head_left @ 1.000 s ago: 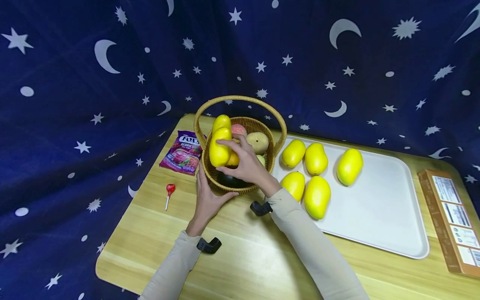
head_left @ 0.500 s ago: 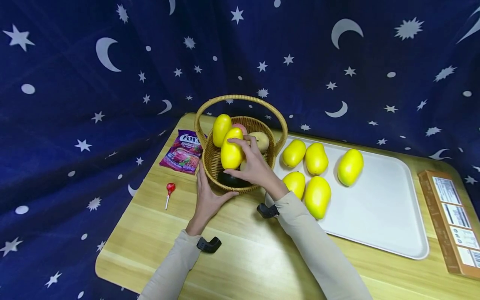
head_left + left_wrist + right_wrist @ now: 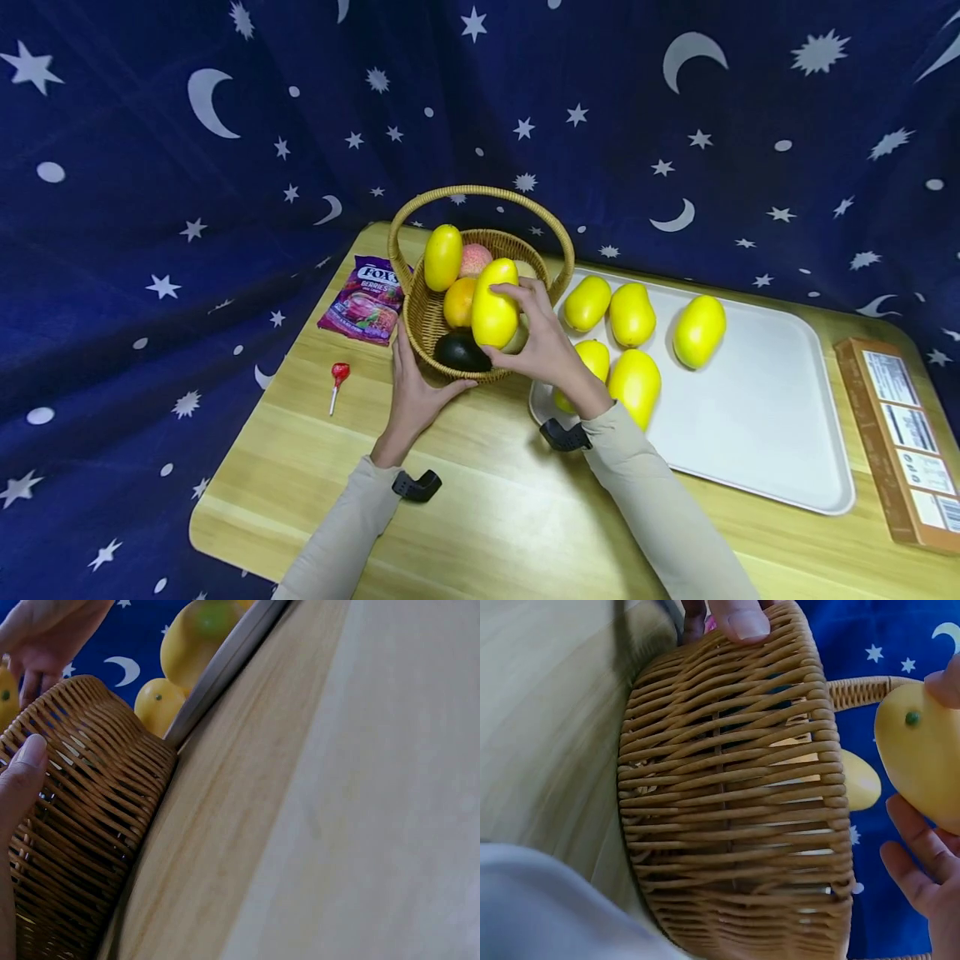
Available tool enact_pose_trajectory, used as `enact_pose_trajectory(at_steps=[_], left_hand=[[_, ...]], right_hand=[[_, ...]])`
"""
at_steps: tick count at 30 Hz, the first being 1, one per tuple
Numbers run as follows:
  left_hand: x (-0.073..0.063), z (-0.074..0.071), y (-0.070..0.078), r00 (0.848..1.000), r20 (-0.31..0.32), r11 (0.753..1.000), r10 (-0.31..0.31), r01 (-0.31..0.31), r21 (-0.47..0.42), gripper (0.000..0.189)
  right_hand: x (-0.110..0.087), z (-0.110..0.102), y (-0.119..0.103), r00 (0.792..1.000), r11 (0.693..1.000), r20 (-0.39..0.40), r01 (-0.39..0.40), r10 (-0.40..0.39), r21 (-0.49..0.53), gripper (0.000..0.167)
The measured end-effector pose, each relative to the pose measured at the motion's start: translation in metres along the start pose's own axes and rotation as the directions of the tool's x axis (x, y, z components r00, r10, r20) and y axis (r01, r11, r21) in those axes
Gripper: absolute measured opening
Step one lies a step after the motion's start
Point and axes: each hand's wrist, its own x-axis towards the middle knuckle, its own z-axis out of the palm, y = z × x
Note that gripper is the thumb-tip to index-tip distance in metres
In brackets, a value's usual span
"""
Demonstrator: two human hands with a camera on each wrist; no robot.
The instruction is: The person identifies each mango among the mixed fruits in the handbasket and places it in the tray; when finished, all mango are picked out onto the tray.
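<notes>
My right hand (image 3: 551,346) pinches a yellow mango (image 3: 495,304) between thumb and fingertips, above the right part of the wicker basket (image 3: 427,321). In the right wrist view this mango (image 3: 922,761) is off the basket's rim. My left hand (image 3: 416,400) holds the basket's near left side, thumb (image 3: 22,780) against the woven wall. Inside the basket are another yellow mango (image 3: 443,258), a pinkish-red round fruit (image 3: 475,259), an orange fruit (image 3: 459,302) and a dark avocado-like fruit (image 3: 461,351). A pale fruit is mostly hidden behind my right hand.
To the right, a white tray (image 3: 757,400) bears several yellow mangoes (image 3: 632,315). A brown box (image 3: 896,442) lies beyond it. Left of the basket are a purple candy bag (image 3: 365,300) and a red lollipop (image 3: 340,375). The tall basket handle (image 3: 480,192) arches overhead.
My right hand has carried the mango rightward across the basket, away from the other mango, uncovering the orange fruit. My left hand has stayed on the basket.
</notes>
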Motion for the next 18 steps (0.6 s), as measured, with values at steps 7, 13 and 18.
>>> enact_pose_trajectory(at_steps=[7,13,18], left_hand=[[0.000,-0.001,0.001,1.000,0.002,1.000,-0.012,0.012,-0.007,0.144],[0.000,-0.001,0.002,1.000,0.003,1.000,-0.010,0.010,-0.012,0.144],[0.000,-0.001,0.002,1.000,0.003,1.000,-0.014,0.014,-0.016,0.144]], right_hand=[[-0.012,-0.009,0.002,1.000,1.000,0.000,0.025,-0.025,-0.015,0.079],[-0.021,-0.015,0.004,0.999,0.999,-0.012,0.044,-0.044,-0.011,0.080],[-0.027,-0.024,0.000,0.997,0.999,-0.059,0.048,-0.048,0.006,0.083]])
